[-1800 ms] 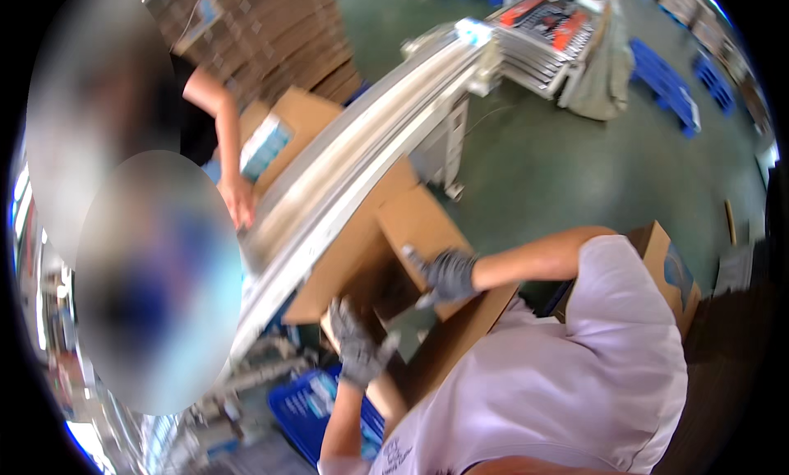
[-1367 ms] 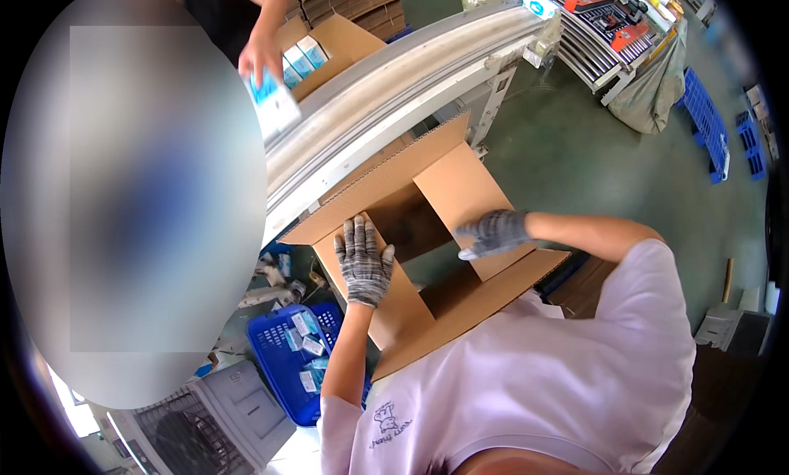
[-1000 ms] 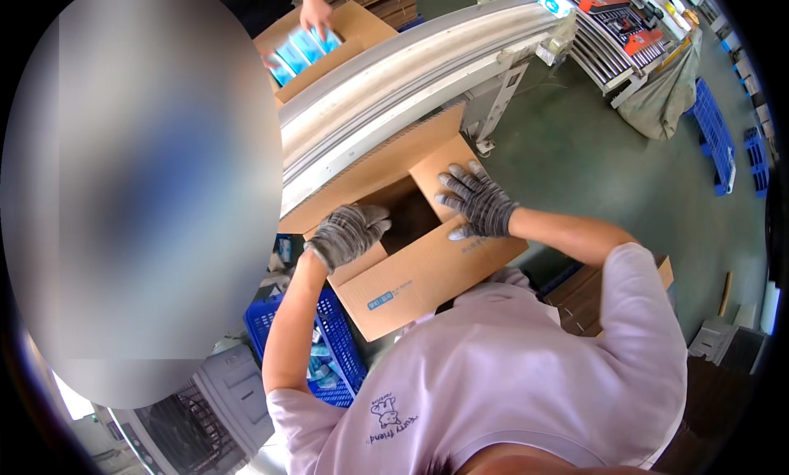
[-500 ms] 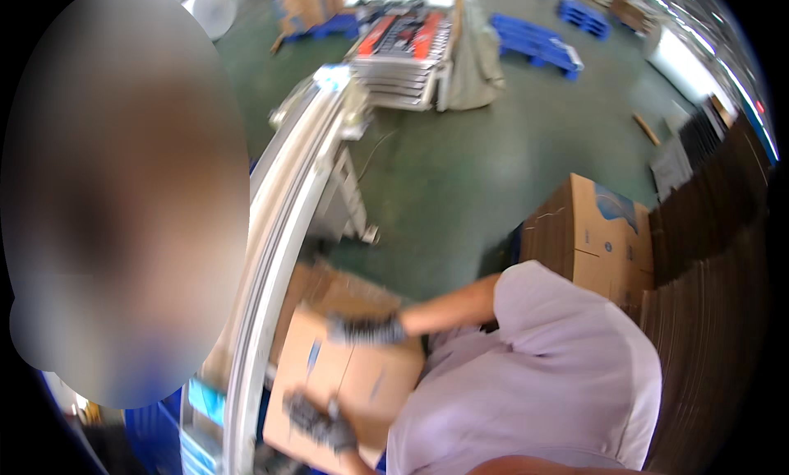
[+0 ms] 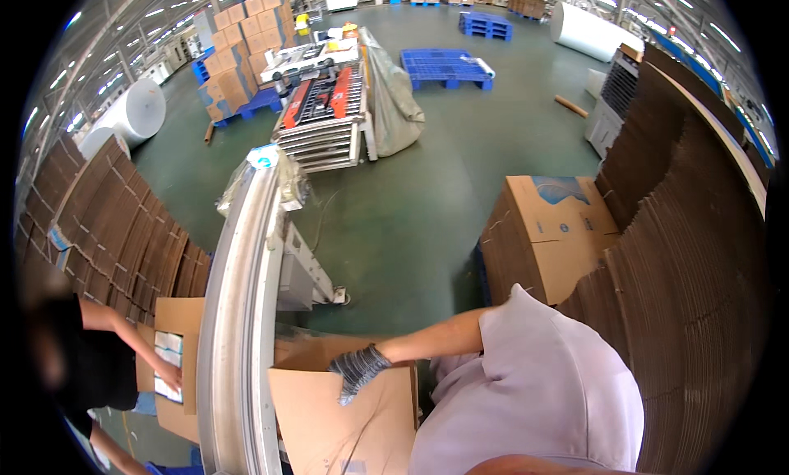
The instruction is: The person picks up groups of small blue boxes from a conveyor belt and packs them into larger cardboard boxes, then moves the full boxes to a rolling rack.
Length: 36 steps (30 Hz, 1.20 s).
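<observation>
My right hand (image 5: 360, 373), in a grey knitted glove, bends over the upper edge of a brown cardboard box (image 5: 329, 426). Its fingers lie down along the broad panel, and the thumb sits at the edge, closed on the cardboard. The box is close in front of me, against a long metal rail (image 5: 238, 311). A darker flap shows behind that edge. My left hand is out of sight; only a strip of bare arm (image 5: 534, 465) shows at the lower rim.
Stacked flat cardboard (image 5: 707, 335) rises at my right beside a printed carton (image 5: 534, 220). Across the rail, a co-worker's hand (image 5: 170, 376) reaches into an open box (image 5: 177, 315) holding white packs. A roller conveyor (image 5: 325, 138) and blue pallet (image 5: 444, 68) stand farther off.
My view has swung, showing more of the hall and the co-worker's side. The left hand, earlier on the box, has gone out of view. My right hand now bends over the box's edge.
</observation>
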{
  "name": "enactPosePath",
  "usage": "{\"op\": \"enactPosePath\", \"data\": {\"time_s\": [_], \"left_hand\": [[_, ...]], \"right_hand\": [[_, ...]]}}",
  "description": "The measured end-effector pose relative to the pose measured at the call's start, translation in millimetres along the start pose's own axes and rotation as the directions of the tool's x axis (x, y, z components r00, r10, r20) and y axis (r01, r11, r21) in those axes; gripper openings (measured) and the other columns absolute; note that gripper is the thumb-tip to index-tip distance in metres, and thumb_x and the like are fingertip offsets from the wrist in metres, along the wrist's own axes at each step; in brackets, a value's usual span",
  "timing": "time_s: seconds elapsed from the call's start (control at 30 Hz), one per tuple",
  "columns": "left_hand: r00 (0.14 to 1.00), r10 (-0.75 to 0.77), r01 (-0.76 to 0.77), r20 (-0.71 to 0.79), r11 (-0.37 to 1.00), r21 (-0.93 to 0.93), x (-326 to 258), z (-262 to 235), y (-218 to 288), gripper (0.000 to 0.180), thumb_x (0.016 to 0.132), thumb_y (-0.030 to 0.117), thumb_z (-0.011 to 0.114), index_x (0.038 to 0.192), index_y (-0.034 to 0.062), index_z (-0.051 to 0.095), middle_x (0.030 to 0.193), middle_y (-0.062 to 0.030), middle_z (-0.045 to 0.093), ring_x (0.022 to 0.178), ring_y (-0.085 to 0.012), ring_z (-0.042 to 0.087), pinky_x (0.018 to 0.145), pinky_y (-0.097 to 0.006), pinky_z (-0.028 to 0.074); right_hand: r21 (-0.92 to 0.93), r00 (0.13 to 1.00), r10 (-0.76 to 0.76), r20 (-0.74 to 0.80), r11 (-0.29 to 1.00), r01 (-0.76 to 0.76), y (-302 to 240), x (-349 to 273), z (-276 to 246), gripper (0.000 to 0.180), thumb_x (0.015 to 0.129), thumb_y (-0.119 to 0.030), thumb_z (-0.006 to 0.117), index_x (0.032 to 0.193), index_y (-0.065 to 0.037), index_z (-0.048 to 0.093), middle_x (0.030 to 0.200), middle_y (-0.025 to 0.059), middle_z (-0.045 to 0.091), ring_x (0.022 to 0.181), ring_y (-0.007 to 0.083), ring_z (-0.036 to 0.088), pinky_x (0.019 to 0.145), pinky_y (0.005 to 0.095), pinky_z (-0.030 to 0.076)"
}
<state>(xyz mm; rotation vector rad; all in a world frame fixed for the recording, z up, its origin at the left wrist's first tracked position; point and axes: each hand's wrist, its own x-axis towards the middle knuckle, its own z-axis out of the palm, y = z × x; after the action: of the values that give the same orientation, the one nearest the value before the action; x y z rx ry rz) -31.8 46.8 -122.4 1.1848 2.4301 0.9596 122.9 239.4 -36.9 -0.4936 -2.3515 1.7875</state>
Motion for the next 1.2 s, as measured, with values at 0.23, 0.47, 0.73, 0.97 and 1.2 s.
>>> {"op": "enactPosePath", "data": {"time_s": [0.23, 0.47, 0.73, 0.97, 1.2], "left_hand": [[0.993, -0.120, 0.121, 0.020, 0.970, -0.209, 11.5, 15.5, -8.2, 0.049, 0.090, 0.034, 0.040, 0.128, 0.0046, 0.032, 0.127, -0.0128, 0.037, 0.114, -0.0264, 0.038, 0.093, -0.040, 0.035], [0.924, -0.382, 0.272, -0.011, 0.677, -0.684, -23.2, -0.4, -55.0, 0.045, 0.091, 0.033, 0.037, 0.127, 0.0064, 0.035, 0.124, -0.0104, 0.042, 0.109, -0.0247, 0.044, 0.089, -0.039, 0.040], [0.886, -0.445, 0.150, -0.125, 0.533, -0.832, -4.2, -23.9, -23.8, 0.059, 0.083, 0.015, 0.058, 0.132, 0.0040, 0.027, 0.121, -0.0093, 0.048, 0.107, -0.0184, 0.047, 0.090, -0.031, 0.037], [0.859, -0.479, 0.439, -0.183, 0.871, -0.222, -18.3, -13.9, -32.3, 0.044, 0.083, 0.013, 0.049, 0.124, 0.0016, 0.039, 0.097, -0.0238, 0.059, 0.088, -0.0337, 0.058, 0.074, -0.039, 0.045], [0.845, -0.481, 0.410, -0.232, 0.863, -0.295, -37.8, 4.1, -31.6, 0.055, 0.078, 0.016, 0.055, 0.127, 0.0019, 0.034, 0.094, -0.0247, 0.058, 0.086, -0.0384, 0.057, 0.074, -0.040, 0.046]], "right_hand": [[-0.629, 0.884, -0.231, 0.408, 0.631, 0.455, -96.0, -47.0, 20.1, 0.028, 0.061, -0.026, 0.065, 0.075, -0.002, 0.060, 0.061, 0.0167, 0.059, 0.058, 0.0331, 0.059, 0.051, 0.0412, 0.047], [-0.445, 0.497, 0.044, 0.867, 0.518, 0.730, 43.8, -59.2, 84.7, 0.021, 0.082, -0.028, 0.047, 0.080, -0.012, 0.060, 0.070, 0.0066, 0.062, 0.066, 0.0254, 0.061, 0.054, 0.0395, 0.046], [-0.522, 0.563, -0.025, 0.826, 0.342, 0.781, 22.8, -26.9, 68.7, 0.018, 0.077, -0.035, 0.049, 0.071, -0.021, 0.059, 0.073, -0.0027, 0.057, 0.079, 0.0152, 0.056, 0.070, 0.0324, 0.039], [-0.672, 0.962, 0.150, -0.226, 0.692, -0.266, 55.0, 30.6, -13.5, 0.038, 0.078, -0.013, 0.052, 0.116, -0.016, 0.051, 0.108, 0.0164, 0.054, 0.098, 0.0319, 0.052, 0.086, 0.0412, 0.040], [-0.504, 0.987, -0.152, -0.054, 0.858, 0.105, 94.0, 34.1, -28.5, 0.042, 0.079, 0.003, 0.046, 0.119, -0.011, 0.048, 0.116, 0.0129, 0.053, 0.105, 0.0279, 0.052, 0.091, 0.0315, 0.040]]}}
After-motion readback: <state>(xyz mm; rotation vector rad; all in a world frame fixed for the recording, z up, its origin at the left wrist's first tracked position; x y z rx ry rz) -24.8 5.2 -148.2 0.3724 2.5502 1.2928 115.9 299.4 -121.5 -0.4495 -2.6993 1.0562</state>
